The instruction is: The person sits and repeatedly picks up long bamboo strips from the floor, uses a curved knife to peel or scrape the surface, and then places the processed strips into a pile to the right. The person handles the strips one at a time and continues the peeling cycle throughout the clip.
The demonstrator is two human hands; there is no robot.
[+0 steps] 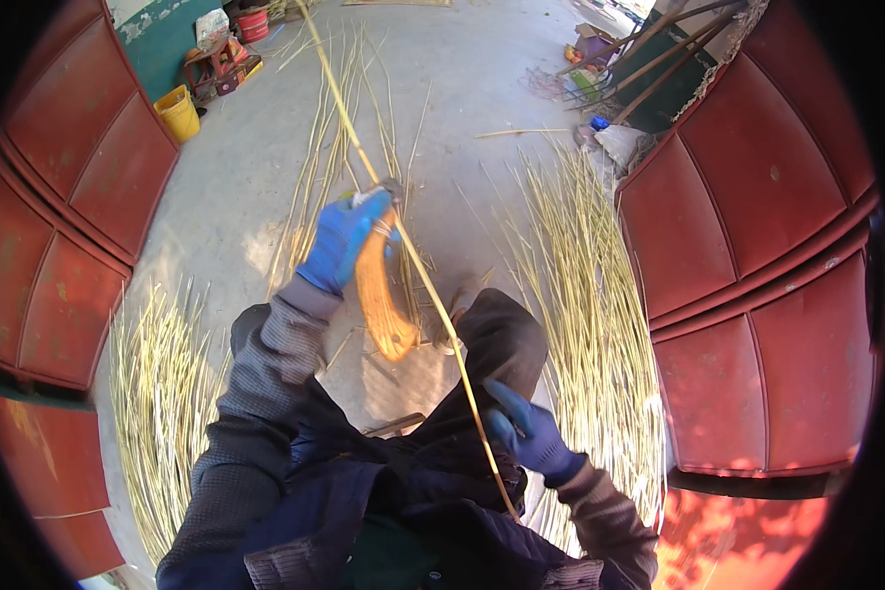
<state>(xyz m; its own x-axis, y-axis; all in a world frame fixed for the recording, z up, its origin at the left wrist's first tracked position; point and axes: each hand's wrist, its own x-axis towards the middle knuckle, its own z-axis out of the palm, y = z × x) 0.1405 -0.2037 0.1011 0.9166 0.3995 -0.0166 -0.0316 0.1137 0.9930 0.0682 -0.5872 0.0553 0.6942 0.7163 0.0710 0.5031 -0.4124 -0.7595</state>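
My left hand [342,241], in a blue glove, is closed around a tool with a thick, curved wooden handle [379,290]. A small dark metal part [391,187] shows at the tool's upper end; its exact kind is unclear. One long, thin yellow stalk [429,283] passes at this metal part, slanting from the far floor down to my lap on the right. Whether my left fingers also grip the stalk is hidden. Beside its lower length is my right hand [533,433], also gloved in blue, its fingers stretched out and apart, seemingly not gripping the stalk.
A large bundle of pale stalks [600,334] lies at my right, a smaller one [157,423] at my left. More loose stalks [324,167] lie ahead on the concrete floor. Red metal doors [747,206] flank both sides. A yellow bucket [177,114] stands far left.
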